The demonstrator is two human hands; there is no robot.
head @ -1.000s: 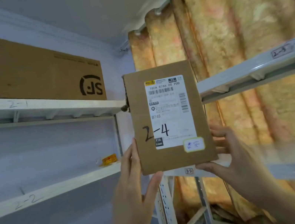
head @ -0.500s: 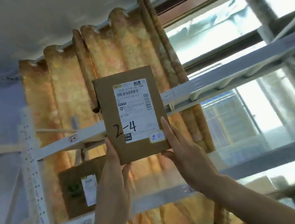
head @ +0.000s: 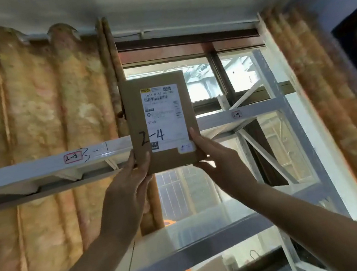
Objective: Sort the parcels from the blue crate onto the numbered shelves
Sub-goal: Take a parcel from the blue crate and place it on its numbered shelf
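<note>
My left hand [head: 130, 179] and right hand [head: 214, 157] both grip the parcel [head: 161, 124], marked 2-4, at its lower corners; long axis upright, rising above my grip. Shelf tag [head: 237, 114], likely 2-4, sits up-right of my right hand, the nearer one

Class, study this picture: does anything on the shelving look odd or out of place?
The upper shelf beam bears two conflicting marks side by side: a red-edged sticker reading 2-3 and handwritten 3-1. The lower beam is double-marked too.
</note>
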